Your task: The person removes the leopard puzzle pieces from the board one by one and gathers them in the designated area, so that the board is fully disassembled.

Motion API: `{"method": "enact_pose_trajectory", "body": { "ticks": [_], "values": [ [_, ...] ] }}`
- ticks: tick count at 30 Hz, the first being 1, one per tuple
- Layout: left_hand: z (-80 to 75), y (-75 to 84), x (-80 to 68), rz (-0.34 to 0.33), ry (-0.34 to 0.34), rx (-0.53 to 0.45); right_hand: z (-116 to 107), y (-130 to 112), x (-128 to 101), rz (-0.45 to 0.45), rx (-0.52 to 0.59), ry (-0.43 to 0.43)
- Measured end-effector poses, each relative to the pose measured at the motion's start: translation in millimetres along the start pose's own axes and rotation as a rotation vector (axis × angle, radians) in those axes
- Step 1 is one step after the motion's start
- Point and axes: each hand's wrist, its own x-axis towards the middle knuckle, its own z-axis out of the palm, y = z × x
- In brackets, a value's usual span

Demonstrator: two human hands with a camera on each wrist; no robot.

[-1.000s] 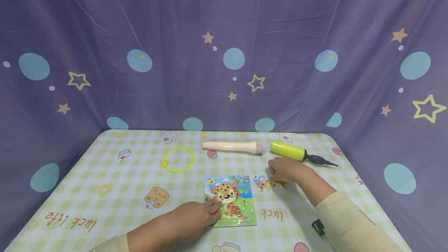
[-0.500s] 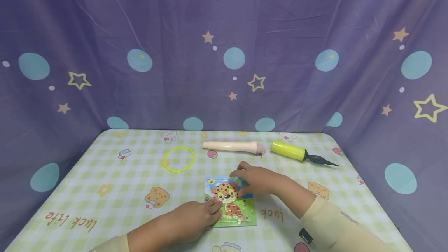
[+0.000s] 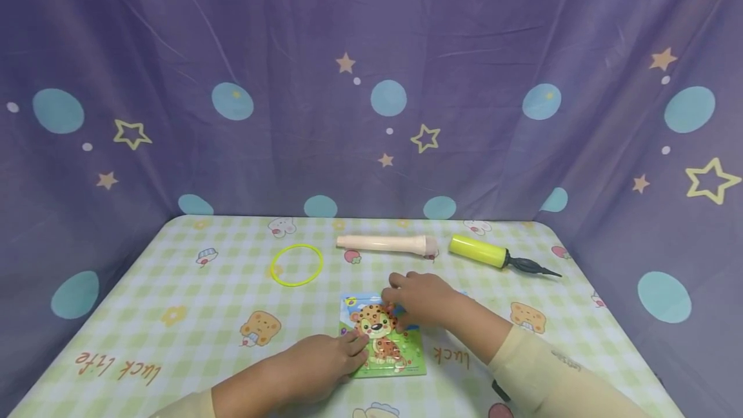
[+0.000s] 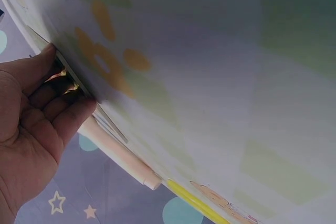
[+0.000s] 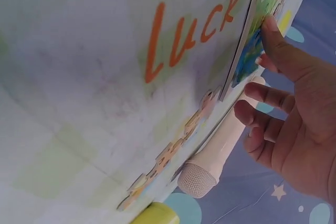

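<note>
At the left of my head feed, 1 yellow ring (image 3: 293, 285) is lying flat on the checked tablecloth (image 3: 203, 302), well apart from both hands. Next, I am pressing the left hand (image 3: 322, 366) on the left side of the puzzle board (image 3: 383, 340), thumb and fingers standing apart; the board is lying flat between the 2 hands, its face showing a spotted cub. Behind it, 1 pale microphone (image 3: 383, 244) is lying on its side, head pointing right. With the right hand (image 3: 422, 298) I am touching the board's far right part; thumb and fingers are standing apart, and I cannot tell whether a piece is sitting beneath them. My right wrist feed is showing spotted puzzle pieces (image 5: 164, 158) lying just beside the board. Farthest right, 1 yellow pump (image 3: 477, 251) is lying with its dark nozzle (image 3: 528, 266) pointing right.
</note>
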Motion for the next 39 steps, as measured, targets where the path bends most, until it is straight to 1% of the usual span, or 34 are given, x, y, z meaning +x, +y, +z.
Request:
{"method": "enact_pose_trajectory", "body": {
  "ticks": [4, 7, 12, 15, 17, 22, 25, 29, 31, 35, 37, 39],
  "values": [
    [1.5, 0.1, 0.8, -0.001, 0.001, -0.007, 1, 1, -2, 0.011, 0.023, 0.011],
    [2.4, -0.4, 1.0, -0.008, -0.002, -0.019, 3, 1, -3, 0.002, 0.041, 0.027],
    [3.0, -1.0, 1.2, -0.010, 0.008, -0.017, 7, 2, -6, -0.033, 0.050, 0.085],
    [2.3, -0.6, 1.1, -0.008, 0.013, -0.011, 6, 2, -7, -0.033, 0.088, 0.110],
    [1.7, -0.2, 1.0, -0.008, 0.014, -0.006, 5, 1, -8, -0.003, 0.150, 0.108],
    [1.0, 0.9, 0.3, -0.010, 0.011, 0.002, 1, 5, -10, 0.100, 0.394, 0.066],
    [0.7, 1.5, -0.2, -0.008, 0.006, 0.009, -1, 14, -13, 0.123, 0.526, 0.059],
    [0.9, 1.7, -0.8, -0.003, 0.007, 0.015, -1, 32, -20, 0.168, 0.695, 0.040],
    [1.1, 1.8, -1.0, -0.001, 0.013, 0.016, 0, 44, -25, 0.193, 0.745, 0.023],
    [1.5, 1.7, -1.0, 0.004, 0.021, 0.020, 1, 68, -38, 0.217, 0.745, 0.003],
    [1.8, 1.6, -0.8, 0.008, 0.025, 0.023, 1, 79, -45, 0.229, 0.762, -0.017],
    [1.9, 1.3, -0.7, 0.009, 0.028, 0.024, 1, 89, -53, 0.244, 0.811, -0.044]
  ]
}}
